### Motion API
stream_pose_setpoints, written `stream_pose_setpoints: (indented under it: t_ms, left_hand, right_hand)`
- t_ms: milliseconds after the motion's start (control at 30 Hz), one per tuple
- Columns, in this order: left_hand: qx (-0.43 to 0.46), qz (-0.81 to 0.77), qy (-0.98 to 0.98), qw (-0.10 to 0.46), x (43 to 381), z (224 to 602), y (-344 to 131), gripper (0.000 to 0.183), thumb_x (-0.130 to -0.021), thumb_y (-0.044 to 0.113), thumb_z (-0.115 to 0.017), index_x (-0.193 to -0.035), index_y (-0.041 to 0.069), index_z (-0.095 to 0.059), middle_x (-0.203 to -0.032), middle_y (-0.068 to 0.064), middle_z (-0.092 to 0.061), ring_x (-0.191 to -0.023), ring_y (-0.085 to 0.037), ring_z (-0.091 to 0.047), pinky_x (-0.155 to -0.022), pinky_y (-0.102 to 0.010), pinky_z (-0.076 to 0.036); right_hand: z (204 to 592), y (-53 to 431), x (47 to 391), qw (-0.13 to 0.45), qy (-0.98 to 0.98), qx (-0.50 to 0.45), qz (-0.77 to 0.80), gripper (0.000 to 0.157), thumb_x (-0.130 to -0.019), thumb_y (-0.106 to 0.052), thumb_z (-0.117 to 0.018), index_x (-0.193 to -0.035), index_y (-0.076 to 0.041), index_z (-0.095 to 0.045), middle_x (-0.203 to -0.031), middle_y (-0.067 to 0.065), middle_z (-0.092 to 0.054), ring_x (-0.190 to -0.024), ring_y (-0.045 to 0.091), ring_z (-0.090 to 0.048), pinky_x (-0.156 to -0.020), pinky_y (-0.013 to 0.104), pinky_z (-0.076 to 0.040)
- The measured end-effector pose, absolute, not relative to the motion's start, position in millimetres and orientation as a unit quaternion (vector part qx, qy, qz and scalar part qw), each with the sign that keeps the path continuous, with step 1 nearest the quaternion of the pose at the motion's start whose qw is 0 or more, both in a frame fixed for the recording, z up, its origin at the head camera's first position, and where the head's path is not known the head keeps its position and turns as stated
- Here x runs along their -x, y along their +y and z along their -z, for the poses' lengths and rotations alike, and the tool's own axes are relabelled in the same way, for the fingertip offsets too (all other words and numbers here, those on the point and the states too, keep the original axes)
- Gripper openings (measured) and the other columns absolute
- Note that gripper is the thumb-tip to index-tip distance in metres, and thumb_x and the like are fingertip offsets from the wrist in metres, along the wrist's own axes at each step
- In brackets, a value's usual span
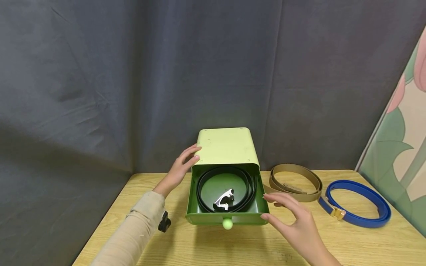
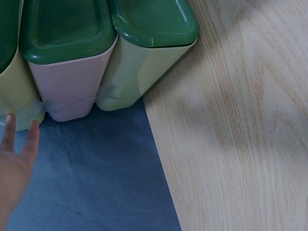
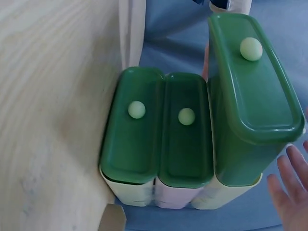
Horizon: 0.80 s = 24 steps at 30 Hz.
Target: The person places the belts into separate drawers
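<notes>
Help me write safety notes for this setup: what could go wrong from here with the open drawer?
Tipping: the top drawer juts out of its cabinet, so a hard pull might tilt everything forward, though the left hand rests against the side. Pinching: the right hand is beside the drawer, so it might get caught if the drawer slides shut. Snagging: the coiled black belt inside could spring up and jam during closing.
</notes>
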<state>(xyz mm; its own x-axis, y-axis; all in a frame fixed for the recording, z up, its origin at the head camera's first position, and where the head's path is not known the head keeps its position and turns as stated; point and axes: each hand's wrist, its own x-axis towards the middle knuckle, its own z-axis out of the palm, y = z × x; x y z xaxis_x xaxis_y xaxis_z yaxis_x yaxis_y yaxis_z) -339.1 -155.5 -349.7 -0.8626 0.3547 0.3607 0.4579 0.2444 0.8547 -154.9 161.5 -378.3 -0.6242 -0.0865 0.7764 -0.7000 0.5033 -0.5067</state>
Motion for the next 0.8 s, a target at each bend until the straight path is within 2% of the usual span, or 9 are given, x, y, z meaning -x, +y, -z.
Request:
stream_pose_setpoints:
  t_ms: [167,300,567,800]
  left_hand:
    - [0.256,0.562,-0.786,0.034,329,340,-154,0.045,-0.105,0.016,-0.05,-0.147,0.001,-0.045,-0.162,-0.013,-0.022,-0.146,-0.034,-0.024,-0.116,-0.052,-0.023]
    - [0.256,0.561,-0.787,0.027,315,327,-152,0.045,-0.105,0.015,-0.05,-0.147,-0.002,-0.044,-0.161,-0.016,-0.022,-0.145,-0.035,-0.025,-0.115,-0.052,-0.024]
    - [0.258,0.565,-0.784,0.021,310,324,-148,0.045,-0.105,0.016,-0.05,-0.146,-0.001,-0.045,-0.161,-0.015,-0.022,-0.143,-0.036,-0.028,-0.114,-0.053,-0.026]
    - [0.259,0.568,-0.781,0.025,309,326,-144,0.044,-0.104,0.014,-0.05,-0.145,-0.002,-0.045,-0.161,-0.016,-0.024,-0.144,-0.036,-0.028,-0.114,-0.052,-0.026]
  right_hand:
    - [387,156,154,0.353,-0.783,-0.217,-0.463,0.054,-0.066,0.01,-0.086,-0.115,-0.006,-0.07,-0.109,0.004,-0.069,-0.097,0.006,-0.06,-0.081,0.013,-0.046]
    - [391,153,153,0.338,-0.791,-0.185,-0.476,0.052,-0.067,0.007,-0.087,-0.114,-0.008,-0.07,-0.108,0.001,-0.067,-0.094,0.008,-0.06,-0.078,0.013,-0.047]
    - [396,149,151,0.335,-0.788,-0.158,-0.491,0.058,-0.063,0.009,-0.089,-0.114,-0.008,-0.068,-0.112,0.001,-0.06,-0.095,0.008,-0.058,-0.078,0.013,-0.047]
    - [401,150,152,0.35,-0.792,-0.15,-0.476,0.064,-0.056,0.007,-0.092,-0.112,-0.008,-0.067,-0.111,0.002,-0.06,-0.094,0.007,-0.057,-0.076,0.013,-0.047]
